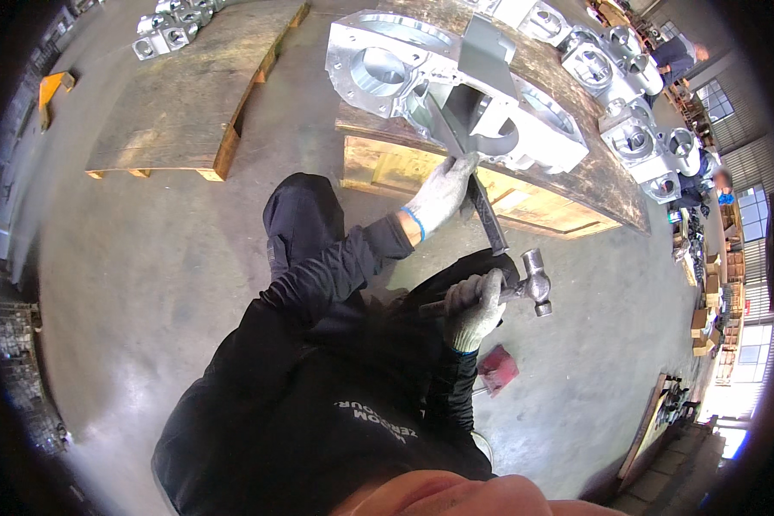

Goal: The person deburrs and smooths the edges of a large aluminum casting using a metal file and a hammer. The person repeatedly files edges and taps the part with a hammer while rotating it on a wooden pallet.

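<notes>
My left hand point(441, 193), in a pale knit work glove, is closed around a long flat metal bar point(488, 219). The far end of the bar reaches into a large silver metal casting point(378, 70) with round openings. The casting rests on a wooden crate point(387, 163) in front of me. Lower down and to the right, my right hand point(473, 311), also gloved, grips a ball-peen hammer point(536, 285) by its handle. The hammer head is apart from the bar, just below and right of its near end.
More silver castings point(636, 138) stand along the right side. A low wooden platform point(168, 112) carries other castings point(165, 36) at the far left. On the floor lies a red object point(498, 370) near my right elbow. A person point(675, 56) is at the far right, with another point(705, 176) nearer.
</notes>
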`<state>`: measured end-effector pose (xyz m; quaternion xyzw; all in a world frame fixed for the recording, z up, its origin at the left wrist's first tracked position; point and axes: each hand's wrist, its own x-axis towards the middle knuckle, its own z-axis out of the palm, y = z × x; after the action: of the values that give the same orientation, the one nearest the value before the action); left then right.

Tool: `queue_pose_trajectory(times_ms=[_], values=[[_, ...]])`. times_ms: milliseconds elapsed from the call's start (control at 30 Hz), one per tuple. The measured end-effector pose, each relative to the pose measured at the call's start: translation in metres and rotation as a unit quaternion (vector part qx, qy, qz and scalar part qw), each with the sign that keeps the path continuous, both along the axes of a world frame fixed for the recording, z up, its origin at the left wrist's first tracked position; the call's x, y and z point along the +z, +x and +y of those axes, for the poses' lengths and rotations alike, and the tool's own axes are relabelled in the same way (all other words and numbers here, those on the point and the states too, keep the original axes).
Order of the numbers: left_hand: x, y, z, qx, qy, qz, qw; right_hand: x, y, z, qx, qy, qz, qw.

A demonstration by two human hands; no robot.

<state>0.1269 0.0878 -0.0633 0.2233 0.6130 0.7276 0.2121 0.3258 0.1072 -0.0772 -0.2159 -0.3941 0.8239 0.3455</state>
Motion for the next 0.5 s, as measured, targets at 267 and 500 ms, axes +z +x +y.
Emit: queue_pose_trajectory(times_ms=[267,500], values=[[-0.007,-0.016,-0.007,0.006,0.060,-0.112,0.992,-0.007,0.014,-0.004,-0.060,0.007,-0.016,0.998],[0.005,-0.012,-0.017,0.000,0.082,-0.217,0.973,-0.026,0.020,-0.019,-0.052,0.230,0.208,0.949]])
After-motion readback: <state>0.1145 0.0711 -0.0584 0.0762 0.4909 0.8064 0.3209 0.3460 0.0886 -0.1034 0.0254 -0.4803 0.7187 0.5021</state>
